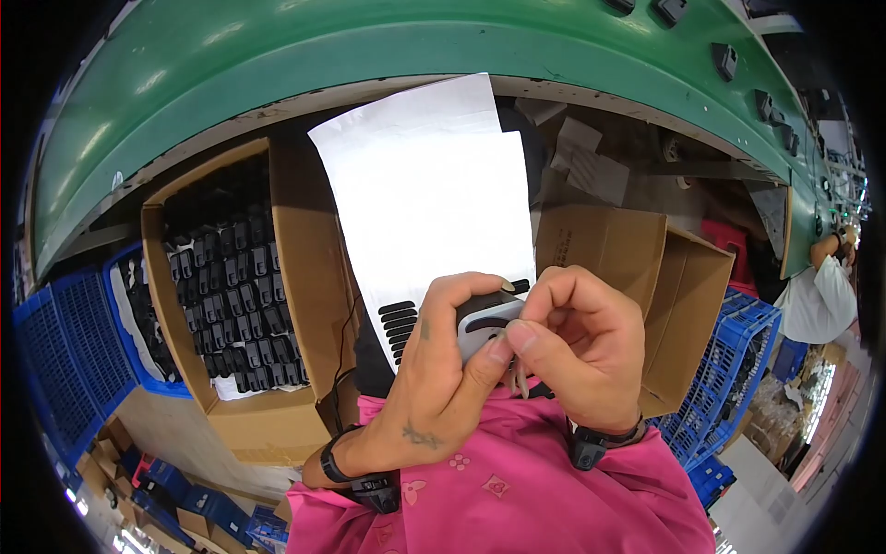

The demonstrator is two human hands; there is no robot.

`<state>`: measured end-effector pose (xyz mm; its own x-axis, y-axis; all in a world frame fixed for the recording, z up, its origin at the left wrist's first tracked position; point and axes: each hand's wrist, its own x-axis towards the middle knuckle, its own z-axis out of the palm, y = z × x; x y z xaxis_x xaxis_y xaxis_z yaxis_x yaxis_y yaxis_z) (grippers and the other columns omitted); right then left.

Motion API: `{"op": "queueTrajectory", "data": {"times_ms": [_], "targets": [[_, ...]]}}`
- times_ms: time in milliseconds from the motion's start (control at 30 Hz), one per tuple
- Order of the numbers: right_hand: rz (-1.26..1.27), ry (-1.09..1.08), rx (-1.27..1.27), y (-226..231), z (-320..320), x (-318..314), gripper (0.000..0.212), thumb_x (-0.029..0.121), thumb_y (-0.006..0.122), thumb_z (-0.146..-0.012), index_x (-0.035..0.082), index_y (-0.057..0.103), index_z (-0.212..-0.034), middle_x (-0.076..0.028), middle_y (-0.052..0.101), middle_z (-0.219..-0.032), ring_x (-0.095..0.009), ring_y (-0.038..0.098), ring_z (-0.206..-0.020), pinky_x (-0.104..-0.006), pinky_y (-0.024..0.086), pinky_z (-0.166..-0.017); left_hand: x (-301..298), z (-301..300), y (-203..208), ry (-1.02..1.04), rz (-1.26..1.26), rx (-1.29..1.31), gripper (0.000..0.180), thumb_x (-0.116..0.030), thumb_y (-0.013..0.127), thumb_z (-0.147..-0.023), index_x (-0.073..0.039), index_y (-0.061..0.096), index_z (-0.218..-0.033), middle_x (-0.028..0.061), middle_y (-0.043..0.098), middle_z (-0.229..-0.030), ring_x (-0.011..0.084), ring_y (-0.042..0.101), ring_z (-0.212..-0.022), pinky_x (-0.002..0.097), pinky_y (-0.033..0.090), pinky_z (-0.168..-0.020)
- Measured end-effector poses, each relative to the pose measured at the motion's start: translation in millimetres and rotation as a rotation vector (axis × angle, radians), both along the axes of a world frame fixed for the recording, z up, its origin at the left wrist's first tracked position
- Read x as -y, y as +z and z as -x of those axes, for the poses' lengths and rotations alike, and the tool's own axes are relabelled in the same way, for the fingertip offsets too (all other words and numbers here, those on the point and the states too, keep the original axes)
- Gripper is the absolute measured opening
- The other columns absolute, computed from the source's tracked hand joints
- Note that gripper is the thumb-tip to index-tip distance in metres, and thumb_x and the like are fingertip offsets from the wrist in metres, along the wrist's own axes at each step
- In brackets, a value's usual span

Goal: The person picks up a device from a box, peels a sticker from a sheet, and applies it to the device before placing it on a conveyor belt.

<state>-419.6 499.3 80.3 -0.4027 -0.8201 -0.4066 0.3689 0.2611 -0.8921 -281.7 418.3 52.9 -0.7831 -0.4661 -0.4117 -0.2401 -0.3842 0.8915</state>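
My left hand is wrapped round a small grey and black plastic housing, held over my lap. A dark curved strip shows on the housing's grey face. My right hand is closed at the housing's right edge, thumb and forefinger pinched together; what sits between those fingertips is too small to make out. Beneath the hands lie white sheets across my lap. Several black rounded strips are lined up on the lower part of the sheets, partly hidden by my hands.
At the left, a cardboard box holds rows of black plastic parts, beside a blue crate. An open cardboard box and a blue crate stand at the right. A green bench curves ahead; another person's sleeve shows far right.
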Motion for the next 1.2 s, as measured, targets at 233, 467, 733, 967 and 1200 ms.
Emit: {"op": "queueTrajectory", "data": {"times_ms": [233,467,733,967,1200], "targets": [[-0.001,-0.024,-0.038,-3,-3,-1,0.008,-0.004,0.060,-0.087,-0.003,0.053,-0.088,-0.003,0.056,-0.078,-0.005,0.056,-0.066,-0.0193,0.046,-0.057,-2,0,-2,0.002,0.070,-0.009,0.040,-0.016,0.051,-0.097,0.003,0.037,-0.128,0.0188,0.046,-0.114,0.0255,0.054,-0.097,0.0359,0.045,-0.086],[0.048,-0.040,-0.069,-10,-4,-3,0.009,-0.002,0.063,-0.086,-0.006,0.055,-0.088,-0.006,0.063,-0.079,-0.005,0.061,-0.069,-0.0189,0.050,-0.057,-3,1,-2,0.010,0.057,-0.007,0.039,-0.015,0.051,-0.096,0.003,0.037,-0.128,0.0182,0.045,-0.114,0.0262,0.053,-0.098,0.0359,0.044,-0.087],[0.008,-0.002,-0.076,-17,-2,-4,0.011,-0.003,0.063,-0.086,-0.001,0.052,-0.086,-0.002,0.058,-0.076,-0.004,0.054,-0.065,-0.0187,0.044,-0.056,-7,-1,-10,0.032,0.249,-0.029,0.037,-0.014,0.051,-0.096,0.002,0.038,-0.126,0.0178,0.047,-0.113,0.0230,0.055,-0.091,0.0341,0.046,-0.082],[-0.159,0.093,-0.059,-46,18,-16,0.010,0.005,0.063,-0.087,0.000,0.054,-0.088,0.000,0.057,-0.076,-0.004,0.053,-0.068,-0.0191,0.042,-0.059,-4,-3,-16,0.113,-0.249,-0.103,0.041,-0.023,0.046,-0.100,-0.003,0.028,-0.131,0.0087,0.055,-0.094,0.0095,0.054,-0.069,0.0213,0.042,-0.056],[0.017,0.225,-0.120,-48,2,-21,0.015,0.010,0.057,-0.091,-0.005,0.061,-0.095,-0.005,0.057,-0.086,-0.007,0.053,-0.068,-0.0219,0.043,-0.061,-5,-4,-22,0.173,-0.339,-0.206,0.043,-0.025,0.048,-0.099,-0.003,0.028,-0.131,0.0109,0.055,-0.097,0.0138,0.058,-0.072,0.0220,0.045,-0.056]]}}
